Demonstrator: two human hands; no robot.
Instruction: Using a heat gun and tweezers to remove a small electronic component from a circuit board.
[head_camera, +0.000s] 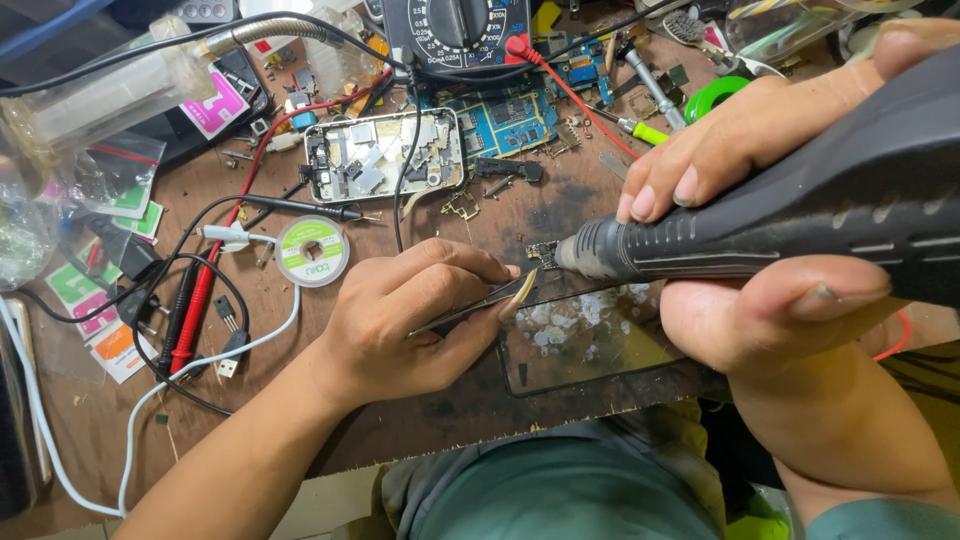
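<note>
My left hand (400, 320) is closed around a pair of slim tweezers (478, 305), the grip pinched tight on them, their tips reaching toward two o'clock to a tiny circuit board (543, 253) on the desk (500, 200). My right hand (760, 230) is wrapped around a dark, ribbed hot-air handle (780, 210), fingers clamped over the top and thumb beneath; its metal nozzle (578, 250) points to nine o'clock and sits just beside the little board. At six o'clock from the board lies a dark glass panel (590, 345) with pale specks on it. At eleven o'clock from my left hand rests a round spool of solder wick (312, 251), and farther up at twelve o'clock, an opened phone frame (383, 155) and a blue board (505, 118).
</note>
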